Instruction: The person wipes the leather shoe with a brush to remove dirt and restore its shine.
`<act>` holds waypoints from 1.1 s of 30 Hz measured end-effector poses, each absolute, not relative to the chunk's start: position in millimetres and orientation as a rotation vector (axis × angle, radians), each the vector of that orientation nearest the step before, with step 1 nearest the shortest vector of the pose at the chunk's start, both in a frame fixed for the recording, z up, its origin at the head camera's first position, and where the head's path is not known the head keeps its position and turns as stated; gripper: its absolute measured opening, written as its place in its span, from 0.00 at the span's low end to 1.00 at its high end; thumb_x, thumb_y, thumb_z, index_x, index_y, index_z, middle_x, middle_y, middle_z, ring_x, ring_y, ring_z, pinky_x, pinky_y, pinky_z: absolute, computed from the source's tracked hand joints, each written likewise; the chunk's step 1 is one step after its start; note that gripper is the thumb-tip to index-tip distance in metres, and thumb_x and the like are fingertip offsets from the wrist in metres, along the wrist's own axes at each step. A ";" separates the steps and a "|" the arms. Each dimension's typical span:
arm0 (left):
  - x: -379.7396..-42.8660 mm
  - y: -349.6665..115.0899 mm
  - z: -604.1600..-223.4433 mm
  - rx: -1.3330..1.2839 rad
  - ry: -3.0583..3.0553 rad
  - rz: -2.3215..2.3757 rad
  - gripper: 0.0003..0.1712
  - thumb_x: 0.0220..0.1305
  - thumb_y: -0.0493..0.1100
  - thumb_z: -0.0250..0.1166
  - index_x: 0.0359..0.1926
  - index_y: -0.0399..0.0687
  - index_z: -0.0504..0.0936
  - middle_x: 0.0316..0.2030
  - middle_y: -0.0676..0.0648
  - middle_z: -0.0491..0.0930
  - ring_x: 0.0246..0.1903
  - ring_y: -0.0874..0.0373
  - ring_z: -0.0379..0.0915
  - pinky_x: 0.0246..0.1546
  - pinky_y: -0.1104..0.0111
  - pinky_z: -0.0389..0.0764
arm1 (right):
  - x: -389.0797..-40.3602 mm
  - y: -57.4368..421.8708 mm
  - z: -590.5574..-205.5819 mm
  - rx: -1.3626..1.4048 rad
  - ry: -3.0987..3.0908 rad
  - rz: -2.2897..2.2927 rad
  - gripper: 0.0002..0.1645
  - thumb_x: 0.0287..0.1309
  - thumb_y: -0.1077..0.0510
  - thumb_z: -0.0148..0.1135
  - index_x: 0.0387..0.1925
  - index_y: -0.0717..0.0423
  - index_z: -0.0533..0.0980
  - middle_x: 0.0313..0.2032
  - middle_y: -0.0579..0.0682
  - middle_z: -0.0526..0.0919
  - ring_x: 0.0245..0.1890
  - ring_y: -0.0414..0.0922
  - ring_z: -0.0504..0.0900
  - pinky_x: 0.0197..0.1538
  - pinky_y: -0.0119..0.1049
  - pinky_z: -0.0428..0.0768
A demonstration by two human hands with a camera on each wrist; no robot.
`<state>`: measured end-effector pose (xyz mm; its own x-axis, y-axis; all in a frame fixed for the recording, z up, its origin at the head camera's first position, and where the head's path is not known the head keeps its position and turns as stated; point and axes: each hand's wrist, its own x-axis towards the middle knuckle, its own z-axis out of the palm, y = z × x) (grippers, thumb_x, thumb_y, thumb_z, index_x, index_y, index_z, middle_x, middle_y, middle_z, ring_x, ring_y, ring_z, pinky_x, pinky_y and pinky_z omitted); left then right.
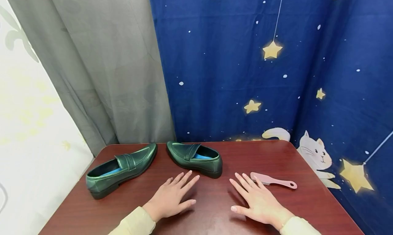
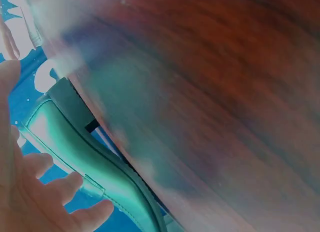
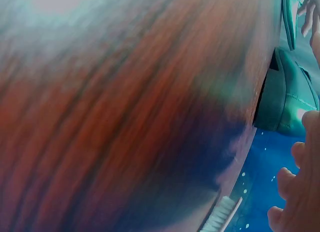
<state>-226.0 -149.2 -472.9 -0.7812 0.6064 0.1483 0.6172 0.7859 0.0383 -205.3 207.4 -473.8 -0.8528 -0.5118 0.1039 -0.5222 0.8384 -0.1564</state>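
Palm down with fingers spread, my left hand point(image 1: 173, 197) hovers over the table between two dark green loafers and holds nothing. My right hand point(image 1: 259, 201) is spread the same way, its fingertips overlapping the head of a pink brush point(image 1: 273, 181) in the head view. The brush lies bristles down, its handle with a hole pointing right. One loafer point(image 1: 122, 168) stands at the left, toe toward the back; the other loafer point(image 1: 194, 158) stands at back centre, heel toward the right. Both have blue insoles. In the right wrist view, pale bristles point(image 3: 220, 215) show at the bottom.
The reddish-brown wooden table point(image 1: 212, 207) has rounded back corners. Behind it hang a grey curtain point(image 1: 113, 64) and a blue curtain point(image 1: 227, 64) with stars and a white cat. A pale patterned surface point(image 1: 27, 126) borders the left side.
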 end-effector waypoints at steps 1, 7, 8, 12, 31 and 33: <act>-226.3 -148.5 -472.9 -0.972 -2.848 -0.122 0.43 0.71 0.71 0.51 0.80 0.73 0.47 0.78 0.50 0.57 0.72 0.45 0.64 0.62 0.41 0.72 | -205.4 208.5 -474.0 0.827 -2.950 0.271 0.50 0.63 0.21 0.48 0.78 0.41 0.58 0.78 0.52 0.57 0.78 0.55 0.56 0.76 0.64 0.51; -227.6 -143.7 -473.4 -0.957 -2.783 -0.088 0.41 0.74 0.66 0.51 0.81 0.71 0.46 0.74 0.56 0.65 0.63 0.53 0.76 0.53 0.51 0.81 | -206.5 216.6 -477.1 0.770 -2.947 0.247 0.50 0.64 0.22 0.48 0.78 0.43 0.59 0.77 0.51 0.61 0.77 0.54 0.59 0.74 0.64 0.55; -227.9 -142.9 -473.6 -0.960 -2.759 -0.082 0.40 0.74 0.66 0.51 0.81 0.69 0.47 0.73 0.56 0.67 0.61 0.55 0.77 0.52 0.53 0.82 | -206.9 218.0 -477.4 0.761 -2.950 0.244 0.50 0.63 0.22 0.48 0.78 0.43 0.59 0.77 0.51 0.62 0.77 0.54 0.59 0.74 0.64 0.55; -229.5 -139.3 -472.9 -0.951 -2.660 -0.061 0.38 0.73 0.62 0.55 0.79 0.61 0.57 0.67 0.54 0.75 0.53 0.59 0.82 0.46 0.58 0.84 | -208.9 222.4 -475.9 0.741 -2.967 0.247 0.50 0.63 0.23 0.50 0.77 0.43 0.59 0.76 0.51 0.62 0.77 0.54 0.60 0.74 0.64 0.56; -242.6 -124.4 -468.8 -0.939 -2.474 -0.009 0.28 0.69 0.56 0.63 0.64 0.50 0.75 0.43 0.51 0.78 0.32 0.57 0.76 0.31 0.63 0.81 | -213.2 252.9 -474.0 0.619 -2.873 0.112 0.40 0.63 0.38 0.62 0.71 0.52 0.69 0.67 0.55 0.74 0.69 0.61 0.71 0.68 0.66 0.64; -244.2 -122.3 -469.0 -0.943 -2.453 -0.019 0.27 0.68 0.55 0.64 0.63 0.50 0.75 0.43 0.51 0.77 0.32 0.58 0.76 0.30 0.63 0.81 | -214.1 256.7 -473.5 0.599 -2.861 0.098 0.40 0.61 0.39 0.64 0.70 0.52 0.70 0.65 0.56 0.75 0.68 0.60 0.71 0.67 0.65 0.66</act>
<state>-244.2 -122.3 -469.0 -0.6304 0.6232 0.4629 0.6302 0.7590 -0.1635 -214.1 256.7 -473.5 -0.8937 -0.3890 0.2236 -0.4035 0.9148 -0.0210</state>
